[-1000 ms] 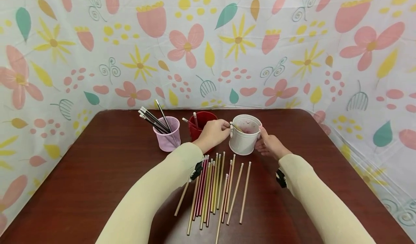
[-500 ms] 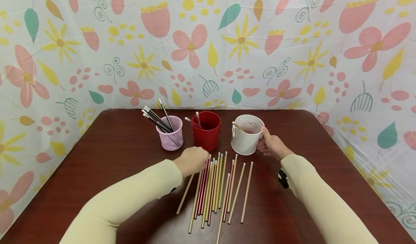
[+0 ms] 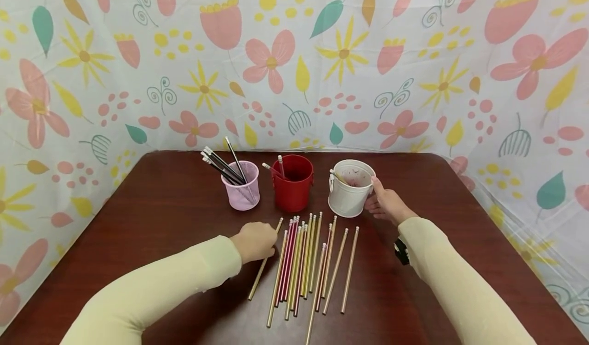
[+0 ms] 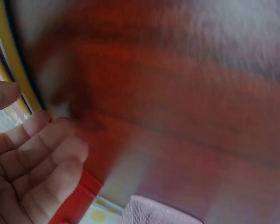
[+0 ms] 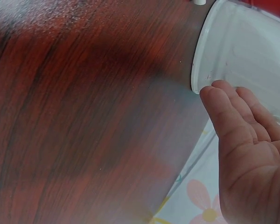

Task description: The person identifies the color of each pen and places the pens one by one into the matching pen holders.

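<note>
My left hand (image 3: 255, 241) is over a gold pencil (image 3: 259, 274) at the left end of the spread of pencils. In the left wrist view the thumb (image 4: 3, 95) and bent fingertips lie on either side of a yellow-gold pencil (image 4: 11, 51), with a gap between thumb and fingers. On the right, my right hand (image 3: 387, 202) rests against a white bucket (image 3: 346, 200), its thumb at the rim and its fingers along the outer wall. The right wrist view shows those fingers (image 5: 226, 112) nearly straight against the bucket wall. One gold pencil (image 3: 339, 177) leans inside this bucket.
Several gold and dark red pencils (image 3: 299, 268) lie side by side at the middle of the table (image 3: 161, 222). Behind them stand a red bucket (image 3: 293, 194) with 2 pencils and a pink mesh cup (image 3: 241, 194) with several black pencils. A flowered cloth (image 3: 294, 69) hangs behind.
My left hand has moved from the white bucket's rim, where the gold pencil now leans inside, down and left to the leftmost gold pencil. My right hand stays at the bucket.
</note>
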Motion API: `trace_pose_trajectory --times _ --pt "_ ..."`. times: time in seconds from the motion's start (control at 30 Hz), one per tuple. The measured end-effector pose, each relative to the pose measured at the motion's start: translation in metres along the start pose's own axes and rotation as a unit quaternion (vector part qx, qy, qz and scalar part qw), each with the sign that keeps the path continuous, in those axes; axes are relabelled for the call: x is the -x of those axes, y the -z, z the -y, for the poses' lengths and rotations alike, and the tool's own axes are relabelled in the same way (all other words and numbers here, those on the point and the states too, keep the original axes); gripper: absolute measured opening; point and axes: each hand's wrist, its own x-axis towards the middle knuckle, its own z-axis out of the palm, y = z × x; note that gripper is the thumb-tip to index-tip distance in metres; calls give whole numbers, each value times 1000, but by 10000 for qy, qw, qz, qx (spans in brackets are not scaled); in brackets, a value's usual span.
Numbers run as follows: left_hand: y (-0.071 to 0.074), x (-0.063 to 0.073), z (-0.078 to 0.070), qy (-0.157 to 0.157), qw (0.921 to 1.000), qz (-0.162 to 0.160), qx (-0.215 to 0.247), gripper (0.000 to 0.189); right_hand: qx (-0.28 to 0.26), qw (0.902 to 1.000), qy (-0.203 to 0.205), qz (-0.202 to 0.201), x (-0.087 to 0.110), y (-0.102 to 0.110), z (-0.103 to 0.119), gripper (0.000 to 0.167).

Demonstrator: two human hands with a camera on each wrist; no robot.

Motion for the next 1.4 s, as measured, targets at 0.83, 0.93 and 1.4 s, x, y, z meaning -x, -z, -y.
trace_pose_trajectory --times 0.83,0.93,1.4 --pt "1 -1 -8 988 9912 -124 -877 15 25 10000 -21 -25 -1 1 -2 91" --pt "16 -1 -9 997 9878 -357 -1140 18 15 10000 -22 -34 -1 1 -1 91" --pt "82 11 -27 211 9756 -1678 -1399 21 24 10000 -19 -49 -1 0 0 90"
